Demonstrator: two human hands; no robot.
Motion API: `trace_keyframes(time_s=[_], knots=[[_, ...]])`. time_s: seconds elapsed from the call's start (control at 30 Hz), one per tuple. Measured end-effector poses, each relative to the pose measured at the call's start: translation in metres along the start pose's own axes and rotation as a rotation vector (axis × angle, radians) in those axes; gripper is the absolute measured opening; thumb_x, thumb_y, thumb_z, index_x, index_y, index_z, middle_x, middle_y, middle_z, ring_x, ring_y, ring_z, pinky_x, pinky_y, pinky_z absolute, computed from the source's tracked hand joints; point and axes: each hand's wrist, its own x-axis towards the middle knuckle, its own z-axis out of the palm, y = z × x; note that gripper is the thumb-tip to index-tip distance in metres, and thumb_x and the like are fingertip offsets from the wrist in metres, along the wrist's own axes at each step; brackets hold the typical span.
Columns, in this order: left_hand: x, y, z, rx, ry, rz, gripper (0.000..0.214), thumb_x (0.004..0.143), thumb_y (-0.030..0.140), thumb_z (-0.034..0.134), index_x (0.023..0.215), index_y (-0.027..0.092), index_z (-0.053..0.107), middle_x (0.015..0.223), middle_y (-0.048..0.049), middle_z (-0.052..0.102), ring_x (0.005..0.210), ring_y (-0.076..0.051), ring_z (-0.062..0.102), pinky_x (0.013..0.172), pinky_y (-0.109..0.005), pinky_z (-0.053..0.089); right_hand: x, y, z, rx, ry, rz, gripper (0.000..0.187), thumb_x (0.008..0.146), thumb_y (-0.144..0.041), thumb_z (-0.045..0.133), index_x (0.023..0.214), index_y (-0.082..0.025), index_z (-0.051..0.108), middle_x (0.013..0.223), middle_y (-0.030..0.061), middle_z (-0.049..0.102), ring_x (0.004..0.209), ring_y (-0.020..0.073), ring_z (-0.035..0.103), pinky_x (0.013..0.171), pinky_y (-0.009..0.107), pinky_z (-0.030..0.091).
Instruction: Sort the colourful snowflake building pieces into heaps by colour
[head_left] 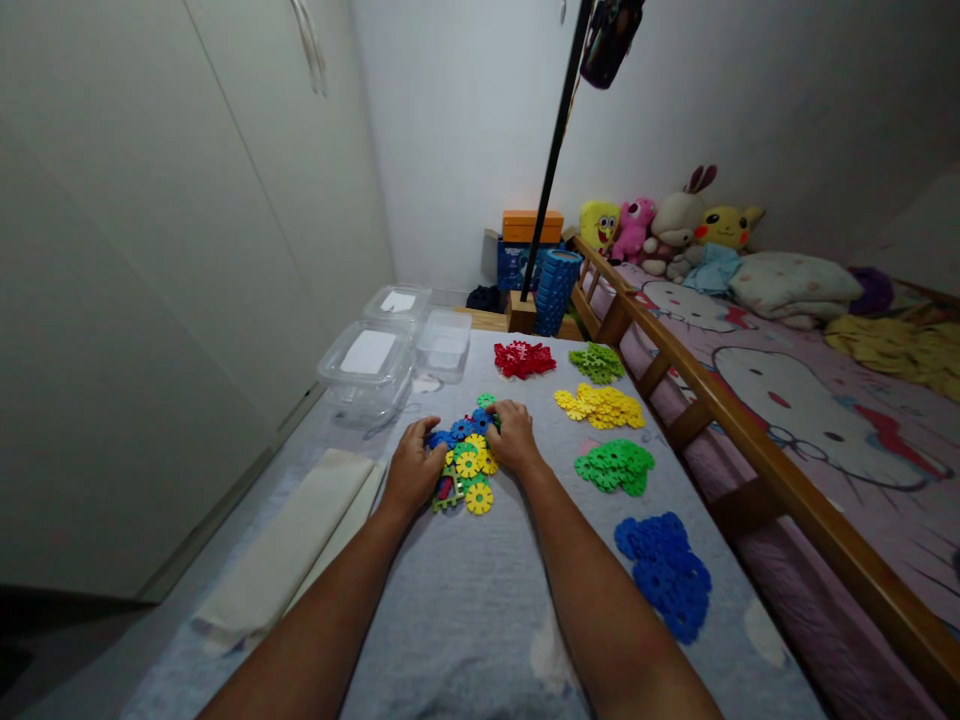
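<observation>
A mixed pile of flat, notched plastic snowflake discs in blue, yellow, green and other colours lies on the cloth between my hands. My left hand rests at the pile's left side, fingers apart and curved, their tips touching the blue discs. On the opposite side, my right hand bends over the upper right edge, thumb and forefinger apart beside a blue disc. Some of its fingers are hidden. An olive-green square piece lies at the near left of the pile, and a yellow disc at its near edge.
Single-colour heaps line the right: red, light green, yellow, green and blue. Clear lidded boxes and an open clear box stand back left. Folded cloth lies left; a wooden bed rail runs right.
</observation>
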Motion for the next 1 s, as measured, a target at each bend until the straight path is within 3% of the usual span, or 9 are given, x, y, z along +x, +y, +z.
trace_keyframes(time_s=[0.3, 0.5, 0.57, 0.73, 0.87, 1.0], knots=[[0.0, -0.005, 0.003, 0.006, 0.001, -0.005, 0.043, 0.08, 0.026, 0.057, 0.122, 0.017, 0.059, 0.124, -0.0124, 0.063, 0.117, -0.025, 0.061, 0.107, -0.045, 0.047, -0.003, 0.004, 0.003, 0.026, 0.045, 0.009, 0.031, 0.08, -0.018, 0.059, 0.108, -0.023, 0.07, 0.115, 0.0095, 0.059, 0.112, 0.0267, 0.048, 0.1, 0.039, 0.038], [0.002, -0.006, 0.002, 0.014, -0.009, 0.01, 0.042, 0.08, 0.027, 0.058, 0.12, 0.017, 0.06, 0.122, -0.0122, 0.064, 0.117, -0.026, 0.061, 0.106, -0.045, 0.047, -0.001, 0.003, -0.005, 0.268, 0.122, 0.006, 0.005, 0.08, -0.023, 0.06, 0.081, -0.022, 0.065, 0.094, 0.0036, 0.065, 0.099, 0.0209, 0.056, 0.098, 0.035, 0.039], [0.002, -0.006, 0.002, 0.021, -0.011, 0.015, 0.042, 0.079, 0.027, 0.058, 0.12, 0.017, 0.06, 0.122, -0.0122, 0.064, 0.116, -0.026, 0.061, 0.105, -0.044, 0.047, -0.001, 0.003, -0.014, 0.375, 0.136, 0.026, 0.007, 0.08, -0.026, 0.059, 0.076, -0.021, 0.061, 0.087, 0.002, 0.065, 0.091, 0.019, 0.058, 0.093, 0.033, 0.042], [0.001, -0.006, 0.002, 0.087, -0.06, 0.054, 0.046, 0.079, 0.028, 0.057, 0.124, 0.017, 0.057, 0.124, -0.0127, 0.062, 0.119, -0.027, 0.059, 0.107, -0.045, 0.045, -0.012, 0.008, -0.06, 0.557, 0.086, 0.073, 0.017, 0.077, -0.038, 0.058, 0.072, -0.021, 0.057, 0.07, -0.0018, 0.06, 0.068, 0.0147, 0.054, 0.068, 0.026, 0.043], [-0.002, -0.001, -0.001, 0.143, -0.147, 0.097, 0.054, 0.079, 0.039, 0.061, 0.128, 0.016, 0.055, 0.129, -0.0142, 0.06, 0.122, -0.029, 0.057, 0.109, -0.047, 0.043, -0.038, 0.026, -0.116, 0.57, 0.055, 0.103, 0.022, 0.071, -0.041, 0.063, 0.078, -0.02, 0.06, 0.072, -0.0014, 0.061, 0.068, 0.0141, 0.056, 0.067, 0.026, 0.044], [-0.004, 0.003, -0.005, 0.195, -0.247, 0.145, 0.076, 0.073, 0.054, 0.069, 0.136, 0.016, 0.05, 0.138, -0.0171, 0.054, 0.13, -0.033, 0.051, 0.112, -0.049, 0.039, -0.078, 0.058, -0.168, 0.481, 0.005, 0.271, 0.022, 0.068, -0.038, 0.066, 0.079, -0.019, 0.064, 0.073, 0.0004, 0.064, 0.069, 0.0152, 0.058, 0.067, 0.027, 0.045]])
